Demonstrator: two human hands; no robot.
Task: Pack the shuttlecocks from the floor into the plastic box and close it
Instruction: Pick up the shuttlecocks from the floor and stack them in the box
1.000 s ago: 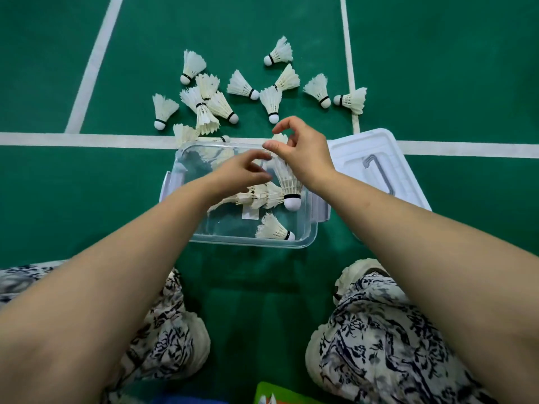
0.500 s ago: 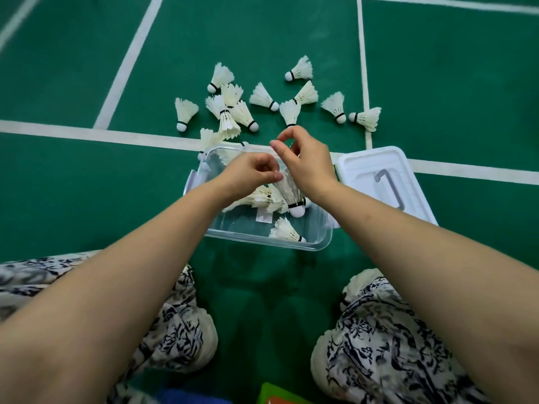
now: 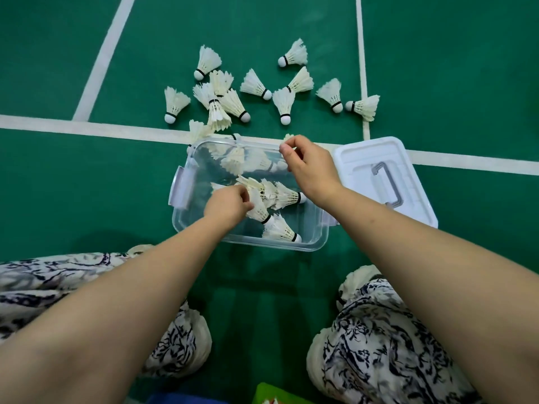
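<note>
Between the patterned knees lies bare green floor up to the near rim of the clear box, where the left hand reaches inside with fingers curled on the feathers of one shuttlecock. The right hand hangs over the far right corner, thumb and forefinger pinched together on white feathers just past the rim, while the white lid lies flat just beside the box's right side. Beyond the white line loose shuttlecocks lie scattered, open floor to their left
</note>
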